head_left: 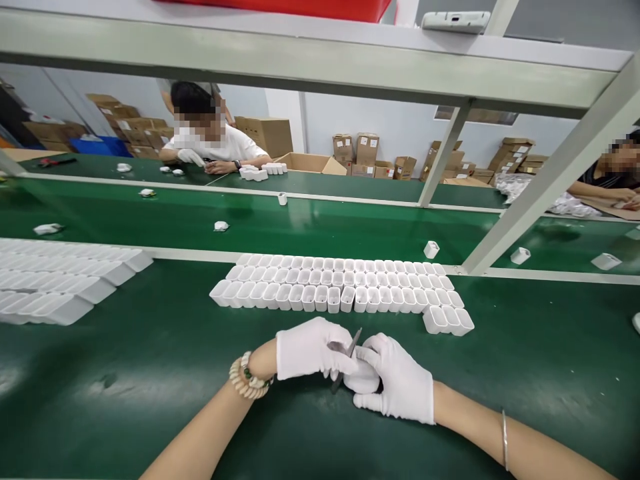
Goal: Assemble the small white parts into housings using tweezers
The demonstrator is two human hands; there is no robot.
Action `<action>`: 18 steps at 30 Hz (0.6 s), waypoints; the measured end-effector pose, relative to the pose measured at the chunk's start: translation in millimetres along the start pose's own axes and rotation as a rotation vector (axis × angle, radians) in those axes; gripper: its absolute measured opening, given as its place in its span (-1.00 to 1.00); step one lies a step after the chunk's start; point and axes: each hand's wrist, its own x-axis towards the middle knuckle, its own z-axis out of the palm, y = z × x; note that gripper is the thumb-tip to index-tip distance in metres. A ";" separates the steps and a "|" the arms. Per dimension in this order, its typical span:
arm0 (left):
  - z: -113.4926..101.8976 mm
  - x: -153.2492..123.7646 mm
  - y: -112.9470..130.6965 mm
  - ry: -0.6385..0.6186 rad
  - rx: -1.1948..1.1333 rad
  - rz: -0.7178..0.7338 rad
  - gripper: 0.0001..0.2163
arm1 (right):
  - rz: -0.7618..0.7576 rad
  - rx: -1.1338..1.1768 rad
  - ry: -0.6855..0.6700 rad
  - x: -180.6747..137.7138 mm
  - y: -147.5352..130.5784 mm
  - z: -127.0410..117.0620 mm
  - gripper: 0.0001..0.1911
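Note:
Both my hands wear white gloves and meet over the green table near its front. My left hand point(309, 348) pinches grey metal tweezers point(349, 353) that point down toward the other hand. My right hand point(395, 380) cups a small white plastic shell point(361, 378), mostly hidden by the fingers. Just beyond my hands, rows of the same open white shells point(340, 288) lie side by side on the table.
More white shells point(60, 280) are stacked at the left. A green conveyor belt point(320, 223) carries single shells past. A grey frame post point(550, 173) slants at the right. A person across the belt point(210, 143) and another at far right point(613, 180) work; cardboard boxes point(367, 153) line the wall.

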 end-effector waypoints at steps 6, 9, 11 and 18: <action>9.4 11.5 -19.2 0.101 -0.182 0.074 -0.76 | -0.027 -0.032 0.024 2.1 -0.3 1.3 -0.45; 7.7 11.5 -16.7 0.198 -0.206 0.099 -0.78 | -0.048 -0.032 0.035 1.8 0.8 2.1 -0.43; 5.0 8.4 -12.8 0.281 -0.274 0.137 -0.77 | -0.071 -0.020 0.041 1.0 1.7 2.7 -0.42; 9.3 11.2 -19.1 0.215 -0.313 0.113 -0.73 | -0.061 -0.027 0.037 0.3 4.6 4.6 -0.34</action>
